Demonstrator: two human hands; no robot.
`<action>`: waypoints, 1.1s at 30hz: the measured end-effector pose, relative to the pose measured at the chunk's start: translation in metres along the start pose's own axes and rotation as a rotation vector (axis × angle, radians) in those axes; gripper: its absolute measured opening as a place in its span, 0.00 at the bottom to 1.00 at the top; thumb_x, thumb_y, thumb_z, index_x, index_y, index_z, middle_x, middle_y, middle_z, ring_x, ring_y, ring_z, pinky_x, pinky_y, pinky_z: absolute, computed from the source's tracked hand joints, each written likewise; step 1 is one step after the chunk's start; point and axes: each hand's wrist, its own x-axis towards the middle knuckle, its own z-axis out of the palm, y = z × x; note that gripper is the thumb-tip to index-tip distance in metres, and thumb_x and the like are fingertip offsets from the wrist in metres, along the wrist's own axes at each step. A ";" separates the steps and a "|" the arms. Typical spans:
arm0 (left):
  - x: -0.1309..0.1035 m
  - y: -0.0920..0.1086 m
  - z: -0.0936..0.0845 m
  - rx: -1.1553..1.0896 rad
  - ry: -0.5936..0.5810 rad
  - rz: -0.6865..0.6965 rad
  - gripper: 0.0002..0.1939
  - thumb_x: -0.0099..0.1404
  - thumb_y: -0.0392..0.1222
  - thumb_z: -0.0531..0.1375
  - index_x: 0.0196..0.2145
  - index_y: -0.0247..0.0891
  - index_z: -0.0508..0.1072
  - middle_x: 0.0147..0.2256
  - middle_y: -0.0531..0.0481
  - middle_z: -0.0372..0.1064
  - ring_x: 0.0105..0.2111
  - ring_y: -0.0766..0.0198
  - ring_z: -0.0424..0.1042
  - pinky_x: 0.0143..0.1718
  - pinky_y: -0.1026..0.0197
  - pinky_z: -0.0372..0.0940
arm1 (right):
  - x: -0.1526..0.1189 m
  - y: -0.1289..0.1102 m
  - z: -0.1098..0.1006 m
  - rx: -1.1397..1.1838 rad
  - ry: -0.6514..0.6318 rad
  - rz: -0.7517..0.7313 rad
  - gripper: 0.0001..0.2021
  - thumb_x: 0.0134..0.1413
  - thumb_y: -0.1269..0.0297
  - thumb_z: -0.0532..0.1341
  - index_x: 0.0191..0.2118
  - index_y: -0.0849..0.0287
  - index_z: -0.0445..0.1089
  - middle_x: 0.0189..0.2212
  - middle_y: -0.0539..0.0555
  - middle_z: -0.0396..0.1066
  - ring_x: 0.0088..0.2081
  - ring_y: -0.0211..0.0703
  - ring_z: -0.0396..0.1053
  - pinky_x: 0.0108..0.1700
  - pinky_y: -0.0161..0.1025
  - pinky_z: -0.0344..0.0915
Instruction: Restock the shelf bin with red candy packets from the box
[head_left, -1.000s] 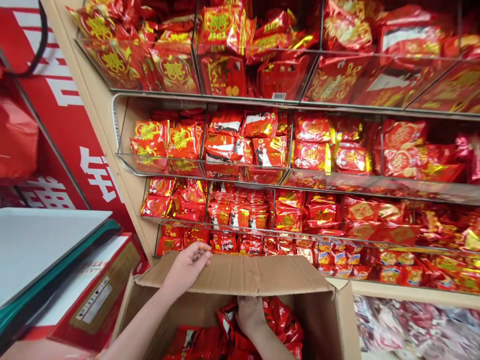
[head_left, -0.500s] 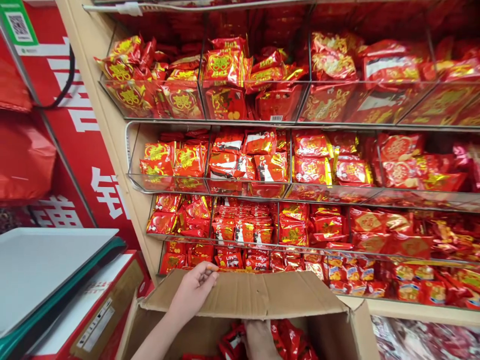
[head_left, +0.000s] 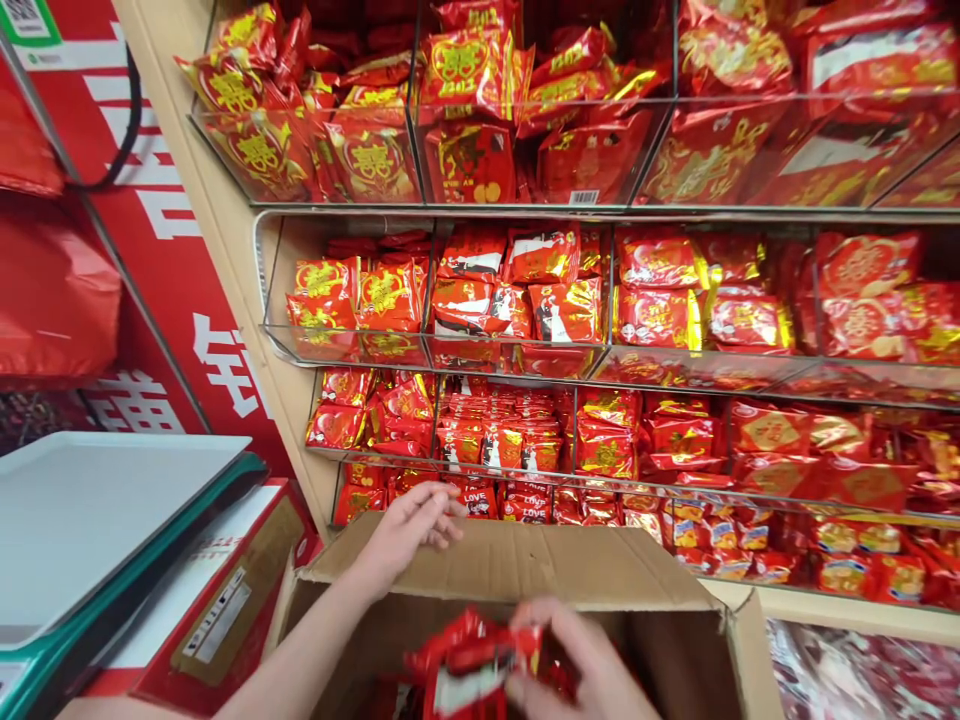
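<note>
An open cardboard box (head_left: 555, 555) stands in front of me, with more red packets lying in its shadowed inside. My right hand (head_left: 574, 655), blurred by motion, grips some red packets (head_left: 469, 665) at the box's mouth; how many it holds is unclear. Just above the box's far flap, my left hand (head_left: 416, 525) is held with fingers apart and nothing in it. Behind that hand lies the lowest shelf row, where red packets marked LOVE (head_left: 525, 502) sit.
Shelves with clear-fronted bins (head_left: 517, 355) of red and gold packets rise behind the box. At left are a grey-white tray (head_left: 97, 520) and a red carton (head_left: 247, 610). Dark red wrapped goods (head_left: 862, 670) lie at the lower right.
My right hand has come up from inside the box with red packets. My left hand has lifted off the flap, its fingers spreading. The view has tilted downward.
</note>
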 end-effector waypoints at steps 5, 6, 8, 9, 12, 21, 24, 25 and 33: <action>0.015 0.031 0.012 -0.363 -0.325 -0.222 0.26 0.57 0.57 0.51 0.41 0.32 0.68 0.35 0.36 0.73 0.29 0.53 0.74 0.31 0.54 0.67 | 0.088 -0.026 -0.031 0.429 0.206 0.036 0.13 0.41 0.64 0.63 0.35 0.58 0.63 0.27 0.48 0.66 0.28 0.35 0.62 0.31 0.31 0.59; 0.018 0.031 0.014 -0.407 -0.321 -0.237 0.22 0.56 0.53 0.56 0.41 0.32 0.68 0.35 0.37 0.73 0.28 0.53 0.74 0.30 0.53 0.68 | 0.101 -0.022 -0.032 0.512 0.229 0.068 0.14 0.39 0.64 0.64 0.35 0.58 0.63 0.28 0.48 0.67 0.29 0.35 0.63 0.31 0.32 0.59; 0.024 0.024 0.017 -0.445 -0.248 -0.205 0.18 0.53 0.44 0.61 0.41 0.33 0.68 0.34 0.39 0.74 0.26 0.54 0.75 0.30 0.54 0.68 | 0.119 -0.013 -0.030 0.654 0.273 0.138 0.17 0.38 0.63 0.65 0.36 0.59 0.63 0.27 0.48 0.69 0.27 0.35 0.64 0.30 0.32 0.60; 0.026 0.018 0.017 -0.466 -0.206 -0.177 0.17 0.54 0.42 0.62 0.41 0.34 0.67 0.34 0.41 0.74 0.27 0.55 0.75 0.31 0.54 0.68 | 0.123 -0.008 -0.029 0.707 0.307 0.166 0.17 0.37 0.62 0.66 0.36 0.59 0.63 0.27 0.48 0.69 0.26 0.34 0.64 0.29 0.31 0.60; 0.029 0.000 0.015 -0.551 -0.072 -0.131 0.14 0.56 0.41 0.60 0.41 0.35 0.67 0.33 0.44 0.74 0.29 0.59 0.74 0.34 0.57 0.68 | 0.122 0.003 -0.025 0.814 0.481 0.204 0.18 0.34 0.62 0.68 0.34 0.58 0.64 0.25 0.46 0.69 0.24 0.32 0.64 0.25 0.29 0.59; 0.018 -0.008 0.000 -0.776 0.018 -0.176 0.16 0.61 0.48 0.52 0.44 0.40 0.66 0.41 0.47 0.72 0.40 0.55 0.71 0.39 0.46 0.66 | 0.107 0.016 -0.027 1.165 0.547 0.371 0.17 0.33 0.72 0.68 0.33 0.59 0.65 0.28 0.48 0.72 0.29 0.36 0.69 0.31 0.34 0.68; 0.013 -0.004 0.002 -0.813 -0.138 -0.191 0.19 0.62 0.49 0.49 0.49 0.41 0.63 0.46 0.44 0.69 0.45 0.51 0.68 0.41 0.42 0.64 | 0.105 0.017 -0.025 1.207 0.507 0.365 0.15 0.35 0.73 0.66 0.33 0.58 0.65 0.28 0.47 0.72 0.29 0.36 0.70 0.31 0.34 0.69; 0.012 -0.004 0.002 -0.817 -0.160 -0.185 0.18 0.62 0.48 0.50 0.49 0.41 0.63 0.47 0.45 0.68 0.45 0.53 0.68 0.43 0.43 0.63 | 0.104 0.016 -0.023 1.214 0.469 0.367 0.14 0.36 0.73 0.66 0.33 0.58 0.64 0.28 0.47 0.72 0.29 0.36 0.70 0.31 0.35 0.69; 0.015 -0.015 0.008 -0.674 -0.046 -0.081 0.10 0.55 0.43 0.60 0.36 0.38 0.71 0.38 0.48 0.74 0.40 0.61 0.70 0.43 0.61 0.63 | 0.102 0.011 -0.014 1.204 0.245 0.316 0.14 0.39 0.70 0.66 0.35 0.60 0.65 0.31 0.51 0.72 0.32 0.37 0.70 0.36 0.36 0.67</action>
